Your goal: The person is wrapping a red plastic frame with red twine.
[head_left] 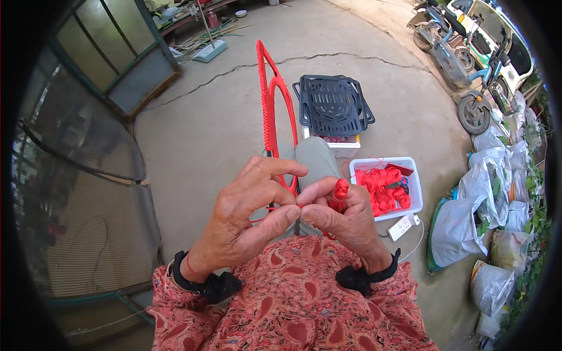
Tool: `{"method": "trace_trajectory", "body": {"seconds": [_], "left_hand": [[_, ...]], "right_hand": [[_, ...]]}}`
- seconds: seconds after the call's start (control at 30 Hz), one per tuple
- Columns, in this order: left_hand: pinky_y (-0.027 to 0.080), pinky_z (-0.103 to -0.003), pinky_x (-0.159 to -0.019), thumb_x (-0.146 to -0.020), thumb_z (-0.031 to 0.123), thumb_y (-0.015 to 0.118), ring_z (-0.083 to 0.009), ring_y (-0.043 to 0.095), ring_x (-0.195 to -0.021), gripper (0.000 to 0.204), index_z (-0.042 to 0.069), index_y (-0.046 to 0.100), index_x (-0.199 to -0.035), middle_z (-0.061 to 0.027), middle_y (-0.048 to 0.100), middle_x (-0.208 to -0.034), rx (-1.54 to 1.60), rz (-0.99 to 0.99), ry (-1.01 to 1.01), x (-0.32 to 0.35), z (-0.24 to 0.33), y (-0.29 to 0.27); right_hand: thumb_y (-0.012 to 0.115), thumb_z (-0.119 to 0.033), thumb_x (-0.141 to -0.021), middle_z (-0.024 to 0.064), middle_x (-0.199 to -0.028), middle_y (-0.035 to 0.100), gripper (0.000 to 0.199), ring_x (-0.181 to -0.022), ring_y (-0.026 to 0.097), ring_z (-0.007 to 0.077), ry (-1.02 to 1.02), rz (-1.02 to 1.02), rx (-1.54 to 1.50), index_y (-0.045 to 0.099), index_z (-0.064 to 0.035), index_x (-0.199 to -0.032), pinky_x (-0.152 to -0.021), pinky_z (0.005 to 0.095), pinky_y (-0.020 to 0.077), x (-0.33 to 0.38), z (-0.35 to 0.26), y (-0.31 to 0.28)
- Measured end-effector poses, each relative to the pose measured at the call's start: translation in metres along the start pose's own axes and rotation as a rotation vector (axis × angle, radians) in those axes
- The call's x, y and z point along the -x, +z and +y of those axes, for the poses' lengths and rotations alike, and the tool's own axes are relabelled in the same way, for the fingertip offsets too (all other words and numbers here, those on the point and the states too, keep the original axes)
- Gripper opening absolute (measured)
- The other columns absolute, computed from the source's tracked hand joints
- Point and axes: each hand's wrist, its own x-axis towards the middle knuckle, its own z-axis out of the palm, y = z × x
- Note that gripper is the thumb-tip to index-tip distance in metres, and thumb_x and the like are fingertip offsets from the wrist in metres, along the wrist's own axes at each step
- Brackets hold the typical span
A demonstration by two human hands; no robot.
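Red cord (340, 190) sits pinched in the right hand (345, 219). Left hand (246, 219) fingers close on its strand too. White tub (410, 175) of red bundles sits at 2 o'clock.

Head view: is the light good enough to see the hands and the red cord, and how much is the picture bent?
Head view: even daylight, no glare; the left hand, the right hand and the red cord are sharp at centre. Fisheye bends the concrete ground and the sacks toward the dark rim, where detail softens.

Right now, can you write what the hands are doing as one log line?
left hand: pinching red cord | right hand: holding small red bundle | white tub of red cord pieces: at right
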Motion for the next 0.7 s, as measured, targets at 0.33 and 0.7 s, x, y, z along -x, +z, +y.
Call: {"method": "trace_trajectory", "body": {"seconds": [0.33, 0.7], "left_hand": [[0.042, -0.035, -0.086, -0.087, 0.022, 0.061, -0.02, 0.053, -0.096, 0.021, 0.001, 0.061, -0.085, -0.015, 0.06, -0.109, 0.238, 0.209, -0.143, 0.014, -0.01, -0.005], [0.045, -0.035, -0.092, -0.082, 0.017, 0.067, -0.0214, 0.061, -0.102, 0.037, -0.004, 0.06, -0.111, -0.0139, 0.065, -0.104, 0.902, 0.008, -0.604, 0.06, -0.067, 0.025]], "right_hand": [[0.065, -0.006, -0.085, -0.0077, -0.069, 0.053, 0.01, -0.059, 0.042, -0.0023, 0.03, 0.014, 0.062, 0.062, -0.0007, -0.092, -0.053, 0.0147, 0.0328, -0.002, 0.008, -0.01], [0.064, -0.008, -0.084, -0.0041, -0.06, 0.048, 0.011, -0.047, 0.037, 0.0022, 0.179, 0.157, -0.075, 0.058, -0.001, -0.089, -0.045, 0.0198, 0.0303, 0.017, 0.037, -0.033]]}}
